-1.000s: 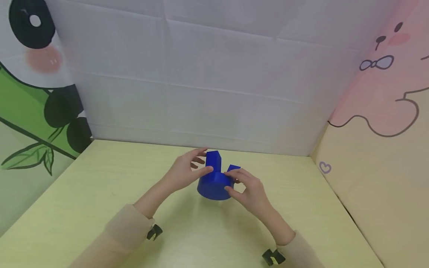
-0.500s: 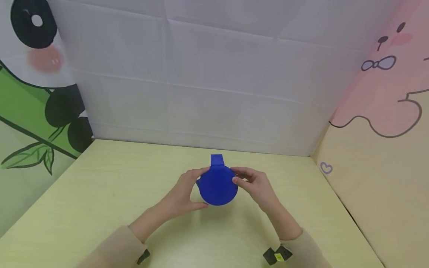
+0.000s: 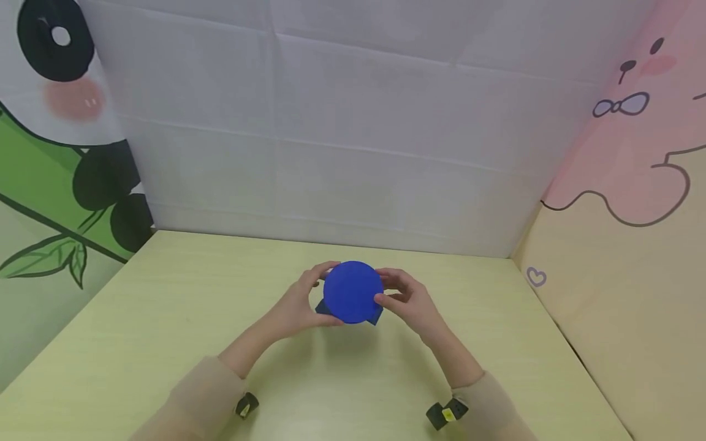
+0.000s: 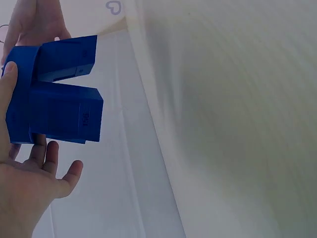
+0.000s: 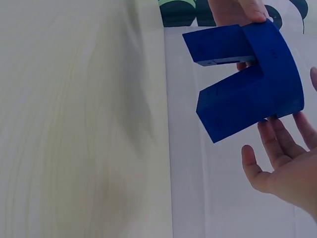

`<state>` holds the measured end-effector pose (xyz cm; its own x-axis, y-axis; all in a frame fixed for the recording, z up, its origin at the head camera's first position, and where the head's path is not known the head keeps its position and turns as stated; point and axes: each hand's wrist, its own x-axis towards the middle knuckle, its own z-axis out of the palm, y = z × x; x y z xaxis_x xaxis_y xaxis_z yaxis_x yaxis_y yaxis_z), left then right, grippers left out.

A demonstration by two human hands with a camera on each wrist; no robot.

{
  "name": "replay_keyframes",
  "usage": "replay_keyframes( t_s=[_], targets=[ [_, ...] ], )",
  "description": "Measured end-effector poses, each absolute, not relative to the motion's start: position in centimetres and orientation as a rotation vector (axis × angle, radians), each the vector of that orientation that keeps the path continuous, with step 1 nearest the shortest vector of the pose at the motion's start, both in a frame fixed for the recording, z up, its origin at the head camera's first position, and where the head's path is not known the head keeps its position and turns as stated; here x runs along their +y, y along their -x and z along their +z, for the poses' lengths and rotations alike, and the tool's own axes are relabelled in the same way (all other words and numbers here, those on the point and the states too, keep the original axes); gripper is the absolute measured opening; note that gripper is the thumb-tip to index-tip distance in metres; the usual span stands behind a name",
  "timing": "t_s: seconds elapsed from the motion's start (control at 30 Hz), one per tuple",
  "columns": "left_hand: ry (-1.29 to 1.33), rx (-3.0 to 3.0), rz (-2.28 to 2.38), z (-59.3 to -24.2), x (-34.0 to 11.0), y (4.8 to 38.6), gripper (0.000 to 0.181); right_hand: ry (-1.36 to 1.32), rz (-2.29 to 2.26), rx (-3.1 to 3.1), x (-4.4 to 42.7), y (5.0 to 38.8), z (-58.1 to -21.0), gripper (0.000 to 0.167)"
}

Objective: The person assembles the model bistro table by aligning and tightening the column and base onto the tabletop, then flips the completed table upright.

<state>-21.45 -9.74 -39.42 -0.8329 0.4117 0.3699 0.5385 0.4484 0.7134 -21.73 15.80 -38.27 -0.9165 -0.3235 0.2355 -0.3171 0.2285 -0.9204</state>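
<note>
A blue plastic piece [image 3: 353,292], a thick round disc with several rectangular blocks jutting from one side, is held above the table. Its flat round face is turned to the head camera. In the left wrist view the blocks [image 4: 64,111] point away from the disc, and small raised markings show on one. My left hand [image 3: 295,309] grips the disc's left edge between thumb and fingers. On the opposite edge, the thumb and fingers of my right hand [image 3: 410,306] pinch the rim. The right wrist view shows two blocks [image 5: 230,101] with a gap between them.
The pale wooden table [image 3: 220,275] spreads under both hands. A white cloth wall [image 3: 358,141] closes off the back. Panels with cartoon drawings stand at the left [image 3: 66,196] and right [image 3: 623,245].
The blue piece has been turned: its blocks stood up at the top a second ago and now peek out below the disc. Both hands have shifted their hold around the rim.
</note>
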Motion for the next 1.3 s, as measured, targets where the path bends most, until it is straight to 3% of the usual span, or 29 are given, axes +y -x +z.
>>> replay_keyframes(
  t_s=[0.3, 0.8, 1.3],
  targets=[
    [0.743, -2.685, -1.424, -39.7, -10.0, 24.3, 0.096, 0.666, -1.616, 2.562, 15.4, 23.5, -40.0, 0.08],
    [0.612, -2.847, -1.584, -42.2, -9.9, 28.5, 0.094, 0.455, -1.481, 2.644, 14.9, 27.0, -42.7, 0.077],
    [0.564, -2.938, -1.595, -42.4, -10.4, 28.3, 0.098, 0.43, -1.403, 2.621, 14.8, 26.8, -43.1, 0.085]
  ],
)
